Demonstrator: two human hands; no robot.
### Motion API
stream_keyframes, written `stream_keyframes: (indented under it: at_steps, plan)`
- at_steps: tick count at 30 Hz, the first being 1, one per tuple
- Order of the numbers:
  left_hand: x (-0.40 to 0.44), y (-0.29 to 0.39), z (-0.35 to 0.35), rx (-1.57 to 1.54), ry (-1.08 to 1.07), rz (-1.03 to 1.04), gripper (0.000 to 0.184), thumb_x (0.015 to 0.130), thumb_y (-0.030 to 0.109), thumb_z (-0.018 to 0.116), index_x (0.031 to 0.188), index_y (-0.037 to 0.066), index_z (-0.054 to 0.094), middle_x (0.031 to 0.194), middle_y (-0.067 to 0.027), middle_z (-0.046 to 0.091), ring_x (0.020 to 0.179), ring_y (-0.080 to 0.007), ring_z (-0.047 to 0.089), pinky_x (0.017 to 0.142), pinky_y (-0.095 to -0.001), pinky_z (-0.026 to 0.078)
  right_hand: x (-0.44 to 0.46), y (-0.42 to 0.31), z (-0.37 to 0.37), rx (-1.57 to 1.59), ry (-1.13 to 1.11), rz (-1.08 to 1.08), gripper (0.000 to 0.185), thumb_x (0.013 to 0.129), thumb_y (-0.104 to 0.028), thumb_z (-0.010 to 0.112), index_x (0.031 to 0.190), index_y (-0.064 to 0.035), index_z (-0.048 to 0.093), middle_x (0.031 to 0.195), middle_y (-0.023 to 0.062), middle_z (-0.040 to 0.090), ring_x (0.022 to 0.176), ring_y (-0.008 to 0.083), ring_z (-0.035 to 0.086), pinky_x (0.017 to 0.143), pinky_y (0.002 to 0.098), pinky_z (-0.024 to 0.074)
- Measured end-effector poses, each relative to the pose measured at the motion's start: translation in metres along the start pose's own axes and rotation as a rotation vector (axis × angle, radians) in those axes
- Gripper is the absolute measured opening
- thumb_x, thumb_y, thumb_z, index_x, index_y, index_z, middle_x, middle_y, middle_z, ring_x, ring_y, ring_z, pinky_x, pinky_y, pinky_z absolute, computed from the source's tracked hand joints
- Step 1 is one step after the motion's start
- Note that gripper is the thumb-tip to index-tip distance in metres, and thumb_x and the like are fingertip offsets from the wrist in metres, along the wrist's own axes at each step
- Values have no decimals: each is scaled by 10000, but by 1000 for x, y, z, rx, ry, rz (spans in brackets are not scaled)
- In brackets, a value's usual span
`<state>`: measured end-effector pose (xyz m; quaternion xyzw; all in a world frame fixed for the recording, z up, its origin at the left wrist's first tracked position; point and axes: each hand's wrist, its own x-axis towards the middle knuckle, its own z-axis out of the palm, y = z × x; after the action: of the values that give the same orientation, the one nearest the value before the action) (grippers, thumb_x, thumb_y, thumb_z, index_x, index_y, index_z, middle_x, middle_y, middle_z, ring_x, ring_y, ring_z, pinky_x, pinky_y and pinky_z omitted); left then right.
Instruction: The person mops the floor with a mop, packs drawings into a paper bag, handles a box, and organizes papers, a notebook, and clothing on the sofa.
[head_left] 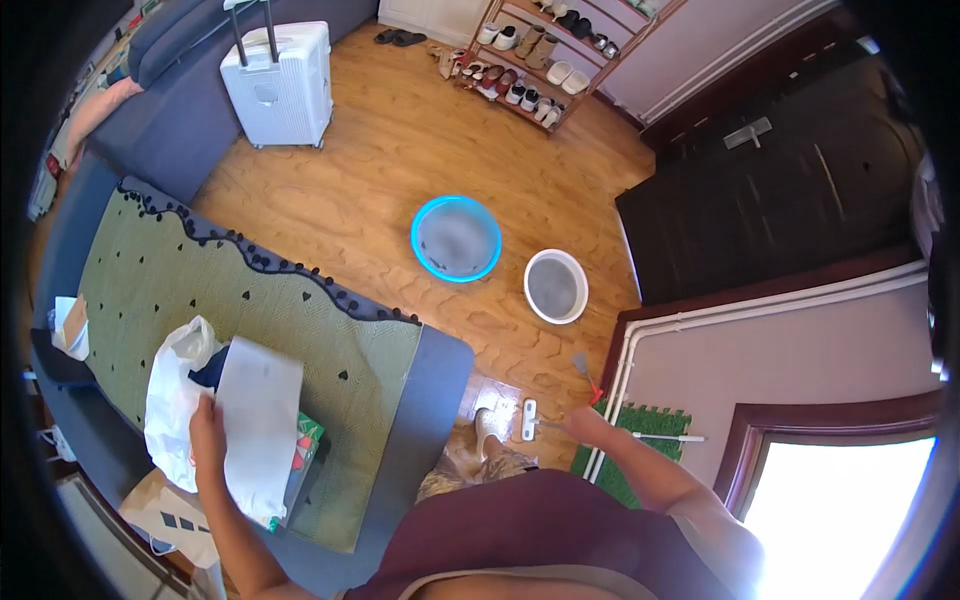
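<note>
My left hand (207, 425) is closed at the edge of a white plastic bag (180, 400) on the sofa, beside a white sheet or board (260, 420); which of these it grips is hard to tell. Something dark blue shows in the bag's opening. Under the white sheet lies a green and red box (307, 440). My right hand (587, 425) is closed around the handle of a tool with a flat white head (529, 419), which is low near the floor by my foot.
A blue-rimmed basin (456, 239) and a white basin (556, 287) stand on the wooden floor. Beyond are a white suitcase (277, 85) and a shoe rack (545, 60). A dark door (770, 180) is at the right. A paper bag (170, 515) lies near my left arm.
</note>
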<state>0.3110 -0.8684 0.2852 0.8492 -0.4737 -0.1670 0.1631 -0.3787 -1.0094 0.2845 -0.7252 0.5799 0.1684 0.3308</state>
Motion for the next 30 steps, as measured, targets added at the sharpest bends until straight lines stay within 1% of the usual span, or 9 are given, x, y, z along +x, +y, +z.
stream_keyframes:
  at_steps: [1, 3, 5, 7, 9, 11, 15, 20, 30]
  plan:
    - [11, 47, -11, -264, 28, 27, 154, 865, 22, 499, 1017, 4, 516, 862, -221, 599, 814, -410, 577, 725, -401, 460, 7, -20, -6, -32, 9, -91, 257, 846, -238, 545, 987, -29, 593, 811, 235, 620, 757, 421, 609, 663, 470, 490]
    - [46, 83, 17, -513, 51, 22, 239, 881, 49, 529, 1113, -7, 527, 1050, -121, 608, 955, -188, 567, 833, -318, 444, 30, -62, -28, 0, -160, -40, 371, 868, -296, 533, 1135, -40, 558, 884, 272, 612, 844, 416, 606, 728, 461, 492]
    - [70, 159, 38, -843, 140, 13, 200, 905, 55, 514, 1094, -9, 521, 978, -62, 578, 904, -151, 540, 818, -283, 438, 63, -95, -40, -82, -92, -114, 509, 904, -402, 487, 1271, -50, 484, 1086, 273, 592, 977, 361, 602, 811, 415, 487]
    - [91, 218, 53, -1012, 55, 219, 139, 920, 59, 496, 1045, 0, 505, 943, -59, 577, 862, -130, 537, 786, -264, 440, 86, -125, -63, 489, 6, -120, 653, 910, -530, 443, 1344, -43, 423, 1272, 230, 511, 1090, 301, 563, 878, 385, 462]
    - [86, 278, 57, -1188, -9, 258, 103, 932, 70, 486, 1008, 1, 494, 923, -61, 580, 837, -109, 536, 759, -249, 442, 94, -157, -102, 1147, -4, -80, 727, 883, -550, 502, 1371, -23, 387, 1180, 154, 581, 1056, 251, 567, 891, 389, 441]
    - [82, 317, 55, -1276, -76, 244, 103, 952, 97, 473, 994, 3, 480, 919, -63, 588, 803, -85, 535, 741, -238, 449, 90, -170, -145, 1453, -131, -240, 741, 882, -543, 520, 1375, -13, 362, 1200, 129, 565, 1056, 228, 559, 879, 357, 440]
    - [69, 361, 57, -1424, -171, 257, 130, 962, 121, 474, 1023, 7, 465, 927, -70, 594, 812, -90, 541, 750, -240, 455, 80, -151, -183, 1321, 63, -341, 603, 895, -433, 571, 1300, -1, 457, 1112, 99, 601, 1004, 177, 564, 832, 291, 442]
    - [64, 386, 73, -1391, -219, 281, 107, 960, 107, 469, 1005, 10, 467, 939, -72, 603, 819, -92, 555, 764, -249, 468, 55, -123, -200, 1204, 303, -327, 219, 907, -208, 600, 1012, -18, 636, 890, 14, 623, 824, 83, 544, 741, 233, 446]
    - [44, 439, 75, -1317, -323, 312, 135, 961, 126, 472, 1007, -1, 465, 878, -67, 587, 761, -87, 544, 678, -229, 462, 23, -85, -209, 1197, 231, -240, 197, 903, -168, 595, 1003, -3, 633, 800, -6, 594, 671, 74, 478, 628, 220, 409]
